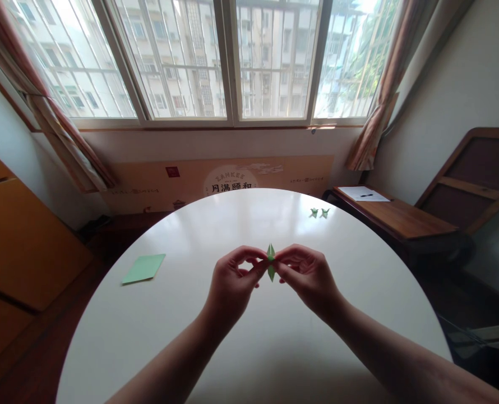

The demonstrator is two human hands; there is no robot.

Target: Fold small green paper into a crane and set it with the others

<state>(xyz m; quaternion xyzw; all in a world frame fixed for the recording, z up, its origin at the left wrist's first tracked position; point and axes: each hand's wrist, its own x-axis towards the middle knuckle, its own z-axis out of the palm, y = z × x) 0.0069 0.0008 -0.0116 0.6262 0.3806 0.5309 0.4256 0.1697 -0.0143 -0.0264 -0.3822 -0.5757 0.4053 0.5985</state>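
Note:
A small piece of folded green origami paper is pinched above the middle of the table. One narrow pointed part rises above my fingertips and another points down below them. My left hand grips its left side between thumb and forefinger. On the opposite side, my right hand pinches it the same way, with the fingertips of both hands nearly meeting. The middle of the folded paper is mostly hidden by my fingers. Two small green origami cranes stand side by side toward the table's back right.
The white round table spans the space before me. Green square paper lies on its left side. A wooden bench at the right bears a white sheet with a pen. A barred window is behind.

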